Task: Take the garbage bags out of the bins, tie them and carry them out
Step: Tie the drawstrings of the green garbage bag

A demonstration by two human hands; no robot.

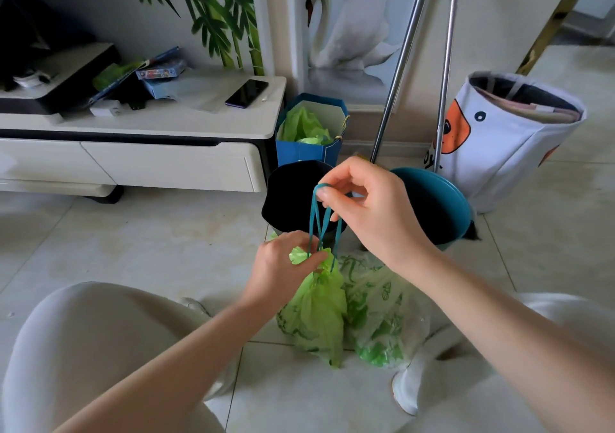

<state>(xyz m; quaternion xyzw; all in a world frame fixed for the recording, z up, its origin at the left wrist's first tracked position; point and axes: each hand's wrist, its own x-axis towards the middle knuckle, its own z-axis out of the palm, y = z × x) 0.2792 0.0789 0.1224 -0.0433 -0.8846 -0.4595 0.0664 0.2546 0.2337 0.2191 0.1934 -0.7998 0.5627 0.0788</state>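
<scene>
A green garbage bag (317,312) sits on the floor tiles between my knees, its mouth gathered tight. My left hand (283,262) grips the bunched neck of the bag. My right hand (362,206) is above it and pinches the teal drawstring loops (319,219), which run taut down to the neck. A second, clear bag with green print (382,319) lies against the green one on its right. Just behind stand two bins: a dark one (289,199) and a teal one (436,209), both partly hidden by my right hand.
A blue paper bag (309,153) holding green plastic stands by the white TV cabinet (133,156), which carries a phone (246,93) and boxes. Two metal mop poles (446,66) lean on the wall. A white fabric basket (512,139) stands at the right.
</scene>
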